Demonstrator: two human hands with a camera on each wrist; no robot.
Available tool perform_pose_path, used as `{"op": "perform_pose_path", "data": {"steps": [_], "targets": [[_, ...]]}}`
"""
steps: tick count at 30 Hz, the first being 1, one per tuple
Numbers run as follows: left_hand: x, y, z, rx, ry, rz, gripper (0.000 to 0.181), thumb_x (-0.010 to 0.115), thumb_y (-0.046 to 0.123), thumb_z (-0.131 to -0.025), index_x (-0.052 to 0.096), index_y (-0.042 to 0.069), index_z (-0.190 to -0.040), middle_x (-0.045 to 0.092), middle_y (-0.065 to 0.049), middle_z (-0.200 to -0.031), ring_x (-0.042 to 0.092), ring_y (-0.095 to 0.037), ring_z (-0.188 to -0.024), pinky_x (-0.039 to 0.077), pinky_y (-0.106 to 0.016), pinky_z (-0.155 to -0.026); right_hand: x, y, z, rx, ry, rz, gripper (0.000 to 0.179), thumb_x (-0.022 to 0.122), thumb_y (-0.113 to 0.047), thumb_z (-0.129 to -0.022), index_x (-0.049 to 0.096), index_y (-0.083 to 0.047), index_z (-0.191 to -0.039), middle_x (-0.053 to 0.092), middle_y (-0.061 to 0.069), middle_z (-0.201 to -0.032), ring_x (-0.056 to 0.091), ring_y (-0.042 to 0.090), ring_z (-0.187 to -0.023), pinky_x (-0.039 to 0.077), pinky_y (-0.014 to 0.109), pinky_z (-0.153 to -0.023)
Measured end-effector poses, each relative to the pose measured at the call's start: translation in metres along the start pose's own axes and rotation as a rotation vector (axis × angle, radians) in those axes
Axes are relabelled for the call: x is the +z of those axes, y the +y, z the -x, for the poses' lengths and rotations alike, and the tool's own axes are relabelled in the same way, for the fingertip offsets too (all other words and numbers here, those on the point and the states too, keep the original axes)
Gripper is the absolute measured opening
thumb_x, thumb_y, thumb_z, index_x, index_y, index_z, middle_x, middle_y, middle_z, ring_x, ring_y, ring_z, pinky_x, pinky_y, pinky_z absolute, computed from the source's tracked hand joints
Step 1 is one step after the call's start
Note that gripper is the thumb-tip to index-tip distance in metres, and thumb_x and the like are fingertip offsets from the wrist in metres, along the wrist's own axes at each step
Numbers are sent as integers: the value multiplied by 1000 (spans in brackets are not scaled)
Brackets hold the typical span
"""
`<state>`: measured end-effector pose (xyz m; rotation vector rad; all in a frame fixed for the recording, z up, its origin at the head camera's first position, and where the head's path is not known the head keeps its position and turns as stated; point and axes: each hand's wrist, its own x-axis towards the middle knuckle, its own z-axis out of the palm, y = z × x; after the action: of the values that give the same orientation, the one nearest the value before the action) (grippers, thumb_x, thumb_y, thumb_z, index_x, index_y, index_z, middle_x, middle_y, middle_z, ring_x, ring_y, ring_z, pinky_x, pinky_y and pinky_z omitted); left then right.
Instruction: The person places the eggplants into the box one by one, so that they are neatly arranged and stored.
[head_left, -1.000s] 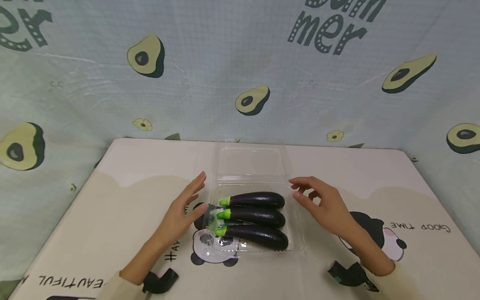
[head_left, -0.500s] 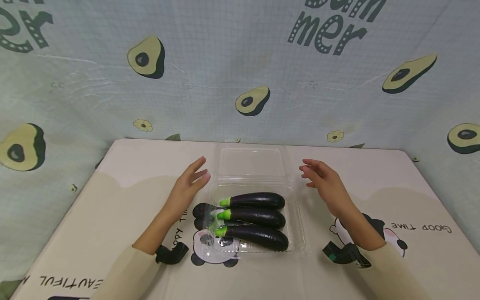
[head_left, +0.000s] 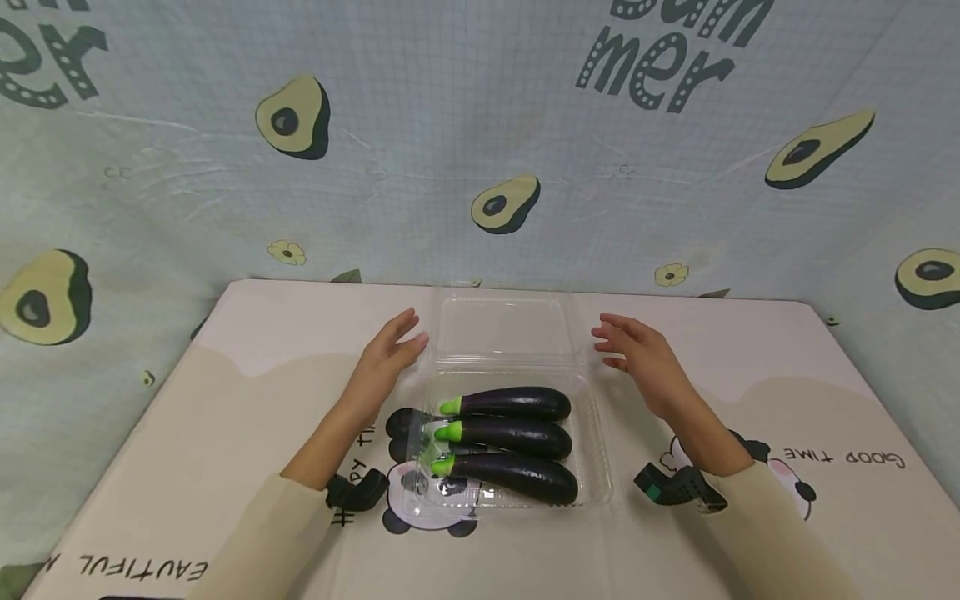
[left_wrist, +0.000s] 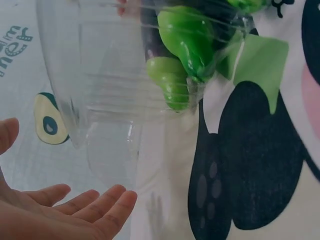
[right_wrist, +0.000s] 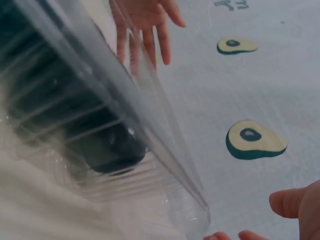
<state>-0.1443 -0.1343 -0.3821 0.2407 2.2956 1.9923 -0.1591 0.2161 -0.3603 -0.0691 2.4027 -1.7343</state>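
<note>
Three dark purple eggplants [head_left: 517, 436] with green stem ends lie side by side in a clear plastic clamshell container [head_left: 600, 450]. Its lid [head_left: 506, 327] is folded back, away from me. Beside the lid on the left is my left hand [head_left: 386, 364], fingers extended and apart from it in the head view. My right hand [head_left: 643, 358] hovers to the lid's right with relaxed, slightly bent fingers and holds nothing. In the left wrist view, green stem ends [left_wrist: 187, 42] show through the plastic near my left hand [left_wrist: 90, 212]. Only the thumb and some fingertips of my right hand [right_wrist: 305, 210] show in its wrist view.
The container stands on a light tabletop [head_left: 285, 333] printed with pandas and lettering. Behind it hangs a pale cloth [head_left: 420, 108] with avocado prints. Black wrist devices [head_left: 356, 492] sit at both sleeves.
Both hands have moved away from me, from beside the eggplants to beside the lid. Over the last half second they have shifted slightly inward. The container and eggplants have stayed put.
</note>
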Motion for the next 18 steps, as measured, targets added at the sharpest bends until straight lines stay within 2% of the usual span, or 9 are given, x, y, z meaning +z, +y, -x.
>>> {"op": "perform_pose_path", "data": {"steps": [6,18], "targets": [[1,-4,-6,-39,-23,40,65,49,25,-101,16,-1,-151,22,-22,-153,31,-36,-137,32,-50,-107,2,1,-7,36,16,-102,58,45,-33,-102,32,2,-146,45,23,-139,46,36,-125,46,33,-96],[3,-1,-19,-45,-26,45,67,49,27,-101,15,1,-152,23,-20,-153,29,-33,-138,31,-48,-108,4,0,-13,60,2,-124,57,42,-32,-103,31,3,-146,45,21,-141,44,33,-128,39,41,-103]]}}
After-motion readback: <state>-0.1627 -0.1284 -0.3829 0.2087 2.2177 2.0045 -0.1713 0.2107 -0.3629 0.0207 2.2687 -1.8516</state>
